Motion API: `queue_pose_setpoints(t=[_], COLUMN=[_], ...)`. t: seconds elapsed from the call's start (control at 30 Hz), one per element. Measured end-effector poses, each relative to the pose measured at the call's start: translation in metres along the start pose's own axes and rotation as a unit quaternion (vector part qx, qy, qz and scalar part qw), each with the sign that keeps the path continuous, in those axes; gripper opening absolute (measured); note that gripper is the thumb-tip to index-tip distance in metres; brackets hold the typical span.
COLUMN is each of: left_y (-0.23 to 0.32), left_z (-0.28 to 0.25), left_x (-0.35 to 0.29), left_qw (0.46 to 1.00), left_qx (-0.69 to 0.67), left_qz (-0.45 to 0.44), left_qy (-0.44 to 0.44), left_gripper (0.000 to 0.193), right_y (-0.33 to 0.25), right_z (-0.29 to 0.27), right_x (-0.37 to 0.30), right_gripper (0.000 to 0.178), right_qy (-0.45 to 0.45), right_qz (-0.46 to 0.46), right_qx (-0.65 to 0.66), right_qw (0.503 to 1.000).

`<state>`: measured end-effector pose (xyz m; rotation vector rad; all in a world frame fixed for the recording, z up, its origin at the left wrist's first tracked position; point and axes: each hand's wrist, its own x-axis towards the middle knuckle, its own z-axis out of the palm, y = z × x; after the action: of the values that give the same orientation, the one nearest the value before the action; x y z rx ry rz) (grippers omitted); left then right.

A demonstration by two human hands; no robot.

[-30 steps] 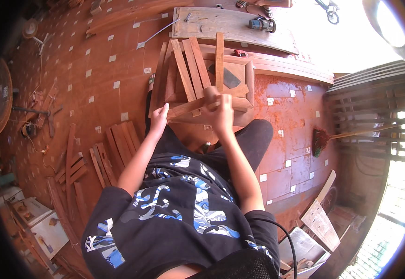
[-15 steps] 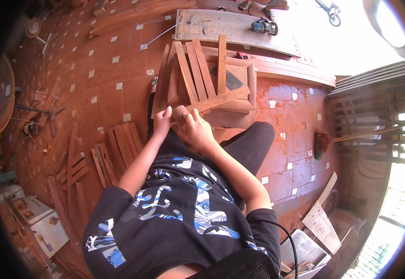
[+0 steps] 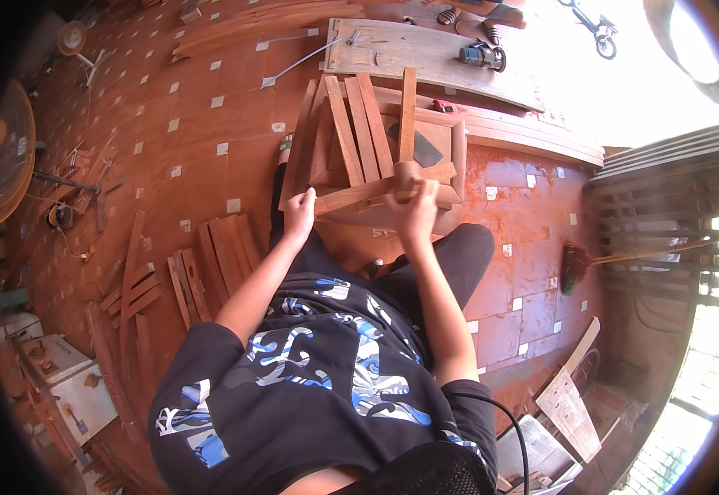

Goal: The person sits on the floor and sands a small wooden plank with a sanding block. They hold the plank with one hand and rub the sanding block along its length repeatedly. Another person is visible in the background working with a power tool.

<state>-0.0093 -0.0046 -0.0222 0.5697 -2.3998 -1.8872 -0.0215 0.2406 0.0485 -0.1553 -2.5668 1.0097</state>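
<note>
Apparently we are smoothing a slat (image 3: 351,196)

Head view: it is lying across a framed panel (image 3: 458,148), our left hand (image 3: 300,216) is pinching its left end, our right hand (image 3: 413,213) is curling fingers round a brown block (image 3: 406,171); the next move is probably calling for even pressure

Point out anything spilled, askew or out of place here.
Orange-red patches, probably sawdust, litter the floor tiles just right of the framed panel, making them look blotchy. The strip slanting across the panel is held by the left hand; otherwise nothing stands out.
</note>
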Motion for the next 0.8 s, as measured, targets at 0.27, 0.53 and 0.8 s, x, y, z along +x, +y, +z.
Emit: queue_pose_setpoints(t=[0.27,0.53,0.8], left_y=[0.006,-0.011,-0.008], left_z=[-0.004,-0.004,0.000], left_x=[-0.002,0.006,0.003], left_qw=[0.995,0.998,0.999], left_qx=[-0.068,-0.055,-0.025], left_qz=[-0.065,-0.018,0.023], left_qy=[-0.033,-0.023,0.007], left_gripper=[0.049,0.048,0.046], right_y=[-0.056,0.046,0.011], right_z=[0.015,-0.025,-0.002], right_x=[-0.030,0.031,0.007], right_gripper=[0.048,0.052,0.049], right_qy=[-0.242,0.058,-0.015], right_qz=[-0.136,0.124,-0.030], right_qx=[0.071,0.009,-0.078], right_qw=[0.958,0.991,0.996])
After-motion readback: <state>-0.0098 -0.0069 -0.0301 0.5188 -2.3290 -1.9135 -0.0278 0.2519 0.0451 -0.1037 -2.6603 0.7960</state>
